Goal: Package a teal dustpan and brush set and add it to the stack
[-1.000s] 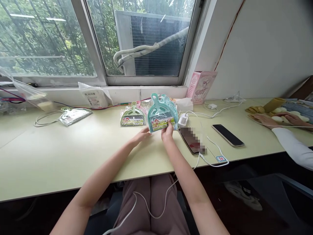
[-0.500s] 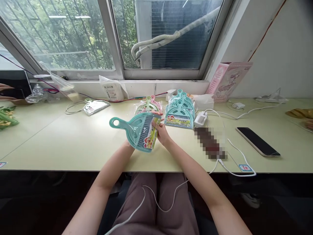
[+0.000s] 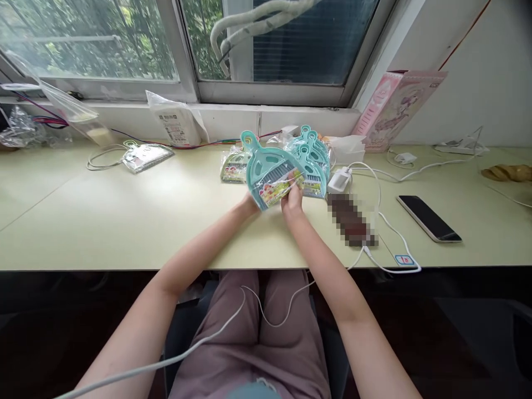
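Observation:
A teal dustpan and brush set [image 3: 269, 169] in clear wrap is held up above the table, its handle tilted to the upper left. My right hand [image 3: 294, 195] is closed on its lower right edge, the thumb over the printed label. Behind the dustpan's lower left edge, my left hand [image 3: 251, 204] is mostly hidden, so its fingers do not show. More wrapped teal dustpan sets [image 3: 312, 166] lie in an overlapping pile just behind, to the right. A green dustpan set [image 3: 233, 165] is partly covered by the held one.
On the right lie a phone [image 3: 429, 218], a white charger [image 3: 339, 180] with looping cables, and a blurred-out object [image 3: 352, 220]. A pink box [image 3: 401, 111] stands by the wall. Left of centre are a flat wrapped packet [image 3: 147, 157] and a white tissue pack [image 3: 177, 124].
The held dustpan set has turned so its handle points up instead of left, and has moved right and away from me. The camera view has tipped downward.

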A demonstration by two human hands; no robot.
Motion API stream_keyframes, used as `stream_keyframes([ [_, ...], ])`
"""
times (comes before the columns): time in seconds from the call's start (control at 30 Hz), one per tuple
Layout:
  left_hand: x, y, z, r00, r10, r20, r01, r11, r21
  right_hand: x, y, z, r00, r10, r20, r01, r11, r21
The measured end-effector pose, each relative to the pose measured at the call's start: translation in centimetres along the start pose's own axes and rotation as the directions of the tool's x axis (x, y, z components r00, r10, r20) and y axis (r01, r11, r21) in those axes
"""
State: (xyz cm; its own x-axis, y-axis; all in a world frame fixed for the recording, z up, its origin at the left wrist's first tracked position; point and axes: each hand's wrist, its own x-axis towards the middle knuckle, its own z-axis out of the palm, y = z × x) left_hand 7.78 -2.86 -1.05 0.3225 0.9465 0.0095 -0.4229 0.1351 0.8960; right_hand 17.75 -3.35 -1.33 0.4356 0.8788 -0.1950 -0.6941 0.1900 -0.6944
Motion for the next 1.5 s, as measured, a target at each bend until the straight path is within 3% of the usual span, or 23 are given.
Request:
stream_keyframes([
  [0.1, 0.2, 0.8, -1.5, 0.998, -0.043, -0.036, 0.039, 0.993, -0.112, 1.1, -0.3, -0.7, 0.995, -0.037, -0.095, 0.038, 0.999, 0.012],
  [0.23, 0.1, 1.0, -2.6, 0.996, -0.090, 0.019, 0.092, 0.992, -0.085, 1.7, -0.4, -1.1, 0.987, -0.076, -0.142, 0.077, 0.997, -0.003],
  [0.5, -1.8, -1.9, 0.4, 0.996, -0.092, -0.001, 0.092, 0.996, 0.022, 2.6, -1.0, -1.5, 0.972, -0.065, -0.225, 0.074, 0.997, 0.034],
  [0.73, -2.1, -2.1, 0.5, 0.994, -0.111, -0.024, 0.113, 0.990, 0.085, 2.7, -0.9, -1.6, 0.971, -0.079, -0.225, 0.090, 0.995, 0.041],
  [0.97, -0.4, -1.7, -1.2, 0.969, 0.032, -0.246, -0.018, 0.998, 0.056, 2.2, -0.3, -1.6, 0.986, -0.103, -0.131, 0.103, 0.995, -0.009],
  [1.17, -0.5, -2.0, -1.8, 0.999, 0.034, -0.025, -0.030, 0.990, 0.135, 1.4, -0.5, -1.2, 0.981, -0.065, -0.180, 0.065, 0.998, -0.007],
  [1.5, -1.2, -2.3, -1.6, 0.998, 0.061, -0.006, -0.059, 0.979, 0.195, 0.4, -0.8, -1.1, 0.978, -0.082, -0.192, 0.072, 0.996, -0.056],
])
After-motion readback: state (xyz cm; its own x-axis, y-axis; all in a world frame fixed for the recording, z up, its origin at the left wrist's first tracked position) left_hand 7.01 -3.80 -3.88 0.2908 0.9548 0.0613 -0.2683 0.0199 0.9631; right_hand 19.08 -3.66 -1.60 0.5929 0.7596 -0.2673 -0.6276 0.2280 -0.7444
